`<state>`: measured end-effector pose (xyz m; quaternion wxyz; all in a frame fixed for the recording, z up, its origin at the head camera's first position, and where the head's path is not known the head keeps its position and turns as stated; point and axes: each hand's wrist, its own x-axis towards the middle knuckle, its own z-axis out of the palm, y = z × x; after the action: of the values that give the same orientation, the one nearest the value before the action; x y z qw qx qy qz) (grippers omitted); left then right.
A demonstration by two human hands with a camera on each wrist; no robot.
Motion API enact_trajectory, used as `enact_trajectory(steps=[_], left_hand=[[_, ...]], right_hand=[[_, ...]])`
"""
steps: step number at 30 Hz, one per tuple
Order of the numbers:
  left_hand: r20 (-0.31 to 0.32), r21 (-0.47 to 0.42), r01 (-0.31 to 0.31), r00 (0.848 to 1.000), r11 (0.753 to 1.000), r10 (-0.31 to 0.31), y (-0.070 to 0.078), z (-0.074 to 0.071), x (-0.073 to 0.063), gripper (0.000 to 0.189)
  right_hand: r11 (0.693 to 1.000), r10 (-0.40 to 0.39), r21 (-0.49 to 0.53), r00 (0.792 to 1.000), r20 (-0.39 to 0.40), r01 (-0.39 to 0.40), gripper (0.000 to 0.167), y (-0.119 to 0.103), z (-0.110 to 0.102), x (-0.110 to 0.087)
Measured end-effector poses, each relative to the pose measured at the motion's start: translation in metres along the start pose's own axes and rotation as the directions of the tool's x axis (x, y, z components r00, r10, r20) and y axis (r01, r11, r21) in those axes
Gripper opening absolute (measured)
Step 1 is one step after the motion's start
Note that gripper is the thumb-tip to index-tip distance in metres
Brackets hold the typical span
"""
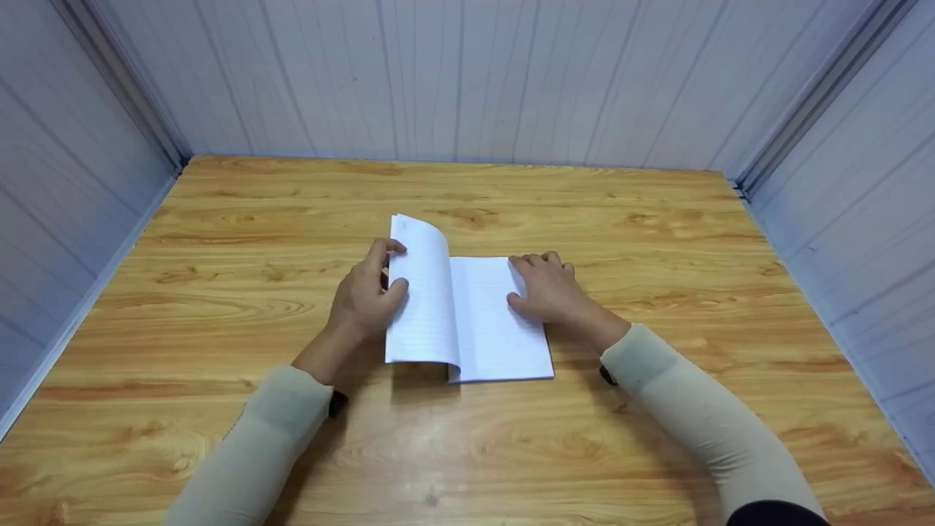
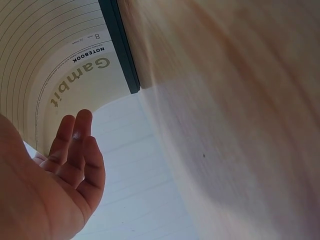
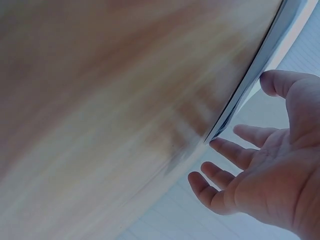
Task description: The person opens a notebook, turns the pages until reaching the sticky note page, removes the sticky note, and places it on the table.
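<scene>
A notebook (image 1: 500, 329) with ruled white pages lies open on the wooden table. My left hand (image 1: 365, 292) grips its raised left part by the outer edge, thumb on the page and fingers behind. In the left wrist view the cover (image 2: 65, 65) of that part shows "Gambit NOTEBOOK" beside a dark spine strip (image 2: 122, 47). Over the right page's outer edge rests my right hand (image 1: 548, 288), thumb and fingers spread. The right wrist view has the right hand (image 3: 265, 165) with its thumb and a fingertip at the notebook's edge (image 3: 250, 75).
The wooden table (image 1: 256, 219) extends around the notebook on every side. A pale panelled wall (image 1: 467, 80) rises along its far edge, with more panels at left (image 1: 66, 183) and right (image 1: 862, 219).
</scene>
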<state>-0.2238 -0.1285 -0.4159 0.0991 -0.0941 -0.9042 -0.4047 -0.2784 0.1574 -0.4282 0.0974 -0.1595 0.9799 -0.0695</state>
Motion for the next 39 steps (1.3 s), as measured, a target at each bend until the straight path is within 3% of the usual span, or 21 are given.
enact_trajectory(steps=[20,33,39], left_hand=[[-0.022,-0.02,0.01,1.0,1.0,-0.01,-0.001,-0.0003,0.0006,0.039],[-0.01,-0.024,0.029,1.0,0.999,-0.03,-0.0006,-0.0009,-0.0005,0.04],[-0.009,-0.029,0.032,0.999,0.999,-0.032,-0.0004,-0.0014,-0.0004,0.04]], right_hand=[[0.999,-0.034,0.035,0.998,-0.046,0.036,0.073,-0.0016,0.0032,0.0013],[0.99,-0.103,0.089,0.994,-0.043,0.107,0.068,-0.0016,0.0018,-0.0008],[0.974,-0.169,0.136,0.981,-0.092,0.18,0.063,-0.0008,0.0014,-0.0007]])
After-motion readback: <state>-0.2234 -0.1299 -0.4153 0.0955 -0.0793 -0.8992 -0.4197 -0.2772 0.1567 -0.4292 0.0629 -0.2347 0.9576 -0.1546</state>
